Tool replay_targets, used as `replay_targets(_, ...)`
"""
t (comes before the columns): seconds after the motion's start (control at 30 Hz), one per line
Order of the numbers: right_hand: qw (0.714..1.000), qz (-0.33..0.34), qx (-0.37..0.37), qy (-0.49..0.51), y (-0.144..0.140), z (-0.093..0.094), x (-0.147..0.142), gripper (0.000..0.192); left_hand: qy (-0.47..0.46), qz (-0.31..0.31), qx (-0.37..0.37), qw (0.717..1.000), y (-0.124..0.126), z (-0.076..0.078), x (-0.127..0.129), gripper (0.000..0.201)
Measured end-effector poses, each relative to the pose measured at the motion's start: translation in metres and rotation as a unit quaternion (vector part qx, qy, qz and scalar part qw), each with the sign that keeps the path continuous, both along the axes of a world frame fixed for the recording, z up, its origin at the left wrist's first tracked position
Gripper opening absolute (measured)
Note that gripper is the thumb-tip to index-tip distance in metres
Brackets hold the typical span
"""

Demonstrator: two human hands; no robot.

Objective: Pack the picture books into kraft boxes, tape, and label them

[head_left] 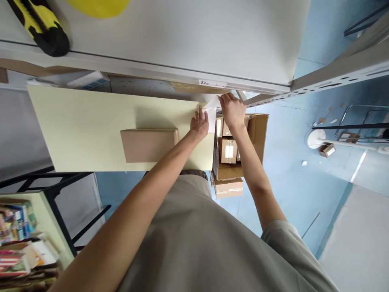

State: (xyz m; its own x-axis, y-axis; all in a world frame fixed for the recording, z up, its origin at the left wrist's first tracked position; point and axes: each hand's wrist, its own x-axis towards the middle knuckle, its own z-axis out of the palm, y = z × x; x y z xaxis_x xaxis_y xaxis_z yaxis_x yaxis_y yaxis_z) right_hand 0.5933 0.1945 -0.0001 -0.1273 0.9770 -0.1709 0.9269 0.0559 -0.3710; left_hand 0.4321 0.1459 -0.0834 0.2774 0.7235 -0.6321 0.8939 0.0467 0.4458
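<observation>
A white sheet of paper point(212, 101) lies at the right end of a pale yellow board point(88, 121), under the shelf edge. My right hand point(233, 109) is closed in a pinch at the sheet's right edge. At its left side my left hand point(199, 123) is over the board, fingers apart and slightly curled, close to the sheet; whether they touch it is hard to tell. A closed brown cardboard box point(150, 146) rests on the board, left of my left forearm.
Above the board runs a grey shelf point(197, 40) bearing a yellow-black utility knife point(45, 28) and a yellow round thing point(99, 6). An open carton point(258, 138) with smaller boxes stands below right. A perforated metal post point(334, 77) rises at right. Bottom left is a cluttered rack point(57, 223).
</observation>
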Motion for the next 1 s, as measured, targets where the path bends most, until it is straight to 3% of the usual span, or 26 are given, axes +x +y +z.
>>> replay_targets(0.17, 0.999, 0.022, 0.011, 0.034, 0.005, -0.017, -0.012, 0.039, -0.009, 0.065, 0.006, 0.998, -0.022, 0.008, 0.004, 0.096)
replay_targets(0.43, 0.997, 0.075, -0.004, 0.011, 0.025, -0.027, -0.026, 0.036, -0.04, 0.019, 0.047, 0.998, -0.01, 0.0, 0.002, 0.095)
replay_targets(0.6, 0.994, 0.103, -0.01, -0.018, 0.026, -0.022, -0.029, 0.04, -0.009, 0.007, 0.045, 0.999, 0.0, 0.006, 0.0, 0.09)
replay_targets(0.77, 0.992, 0.1, -0.056, -0.055, 0.032, 0.001, -0.037, 0.039, 0.031, -0.032, 0.025, 0.999, 0.005, 0.012, 0.001, 0.087)
replay_targets(0.87, 0.992, 0.043, -0.092, -0.069, 0.031, 0.019, -0.026, 0.042, 0.06, -0.043, -0.006, 0.997, 0.009, 0.014, 0.004, 0.089)
replay_targets(1.0, 0.985, -0.164, -0.042, 0.034, 0.002, 0.028, 0.017, 0.047, 0.056, -0.031, -0.035, 0.997, 0.011, 0.013, 0.005, 0.093)
